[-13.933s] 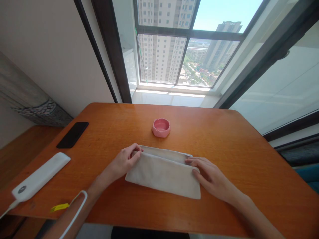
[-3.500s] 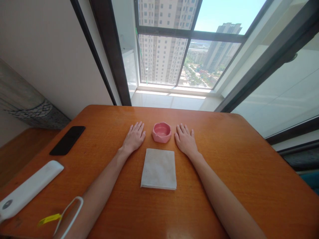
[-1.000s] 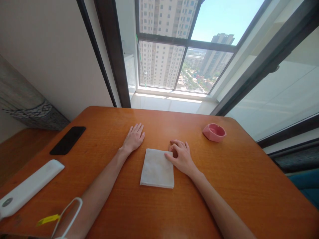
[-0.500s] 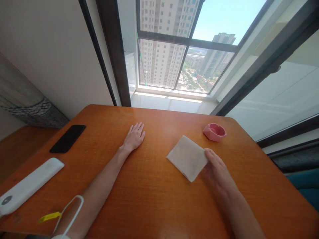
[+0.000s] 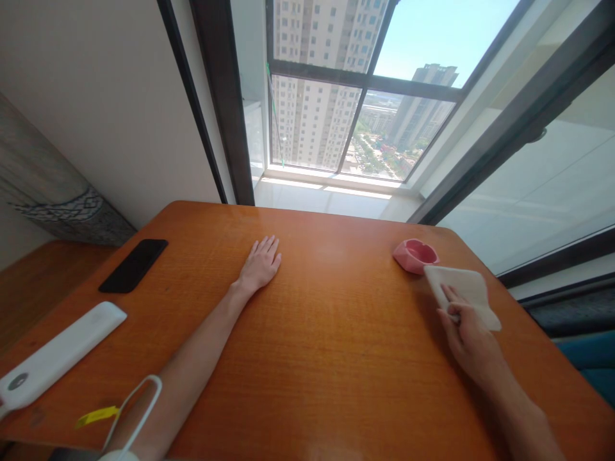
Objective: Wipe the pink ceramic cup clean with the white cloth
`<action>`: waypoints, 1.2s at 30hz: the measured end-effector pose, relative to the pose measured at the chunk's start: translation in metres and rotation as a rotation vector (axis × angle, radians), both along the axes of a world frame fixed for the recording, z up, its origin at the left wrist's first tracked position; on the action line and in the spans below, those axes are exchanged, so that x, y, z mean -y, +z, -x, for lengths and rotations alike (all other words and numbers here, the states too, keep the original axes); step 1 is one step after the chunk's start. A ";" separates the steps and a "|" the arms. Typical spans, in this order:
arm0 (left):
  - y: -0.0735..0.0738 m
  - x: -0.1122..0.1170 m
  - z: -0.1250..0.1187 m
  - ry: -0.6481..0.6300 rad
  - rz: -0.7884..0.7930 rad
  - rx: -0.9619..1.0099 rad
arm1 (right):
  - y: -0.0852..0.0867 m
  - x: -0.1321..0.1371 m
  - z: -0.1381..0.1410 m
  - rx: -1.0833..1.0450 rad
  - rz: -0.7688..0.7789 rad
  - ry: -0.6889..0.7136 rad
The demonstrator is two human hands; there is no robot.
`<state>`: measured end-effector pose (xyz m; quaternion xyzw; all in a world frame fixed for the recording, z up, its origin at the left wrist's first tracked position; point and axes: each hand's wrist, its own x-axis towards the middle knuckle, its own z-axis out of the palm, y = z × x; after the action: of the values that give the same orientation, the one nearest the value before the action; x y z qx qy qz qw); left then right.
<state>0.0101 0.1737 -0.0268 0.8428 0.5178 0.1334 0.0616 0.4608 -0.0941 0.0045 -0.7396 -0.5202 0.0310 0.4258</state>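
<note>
My left hand (image 5: 260, 264) lies flat on the wooden table (image 5: 327, 358), palm down with its fingers a little apart. On the right side of the table, my right hand (image 5: 466, 333) grips a folded whitish cloth (image 5: 468, 285) by its near left part, fingers closed on it and slightly blurred. The cloth is tilted and seems held just above the tabletop. Right beyond its left corner sits a pink angular ashtray-like bowl (image 5: 415, 256); whether the two touch I cannot tell.
A black phone (image 5: 133, 266) lies at the table's left. Nearer is a long white device (image 5: 62, 352) with a round grey button. A white cord loop (image 5: 144, 410) with a yellow tag (image 5: 97, 417) crosses my left forearm. Beyond the far edge is a window (image 5: 365, 83).
My right hand has carried the cloth from the table's middle to the right, close to the pink bowl, and the cloth has turned. My left hand has stayed put.
</note>
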 end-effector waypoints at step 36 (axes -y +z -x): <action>0.000 0.001 0.000 -0.001 -0.005 -0.003 | -0.009 -0.148 0.153 0.611 0.362 0.168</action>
<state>0.0105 0.1729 -0.0264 0.8435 0.5171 0.1333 0.0585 0.3080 0.0536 -0.0041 -0.7327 -0.6686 -0.0648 0.1090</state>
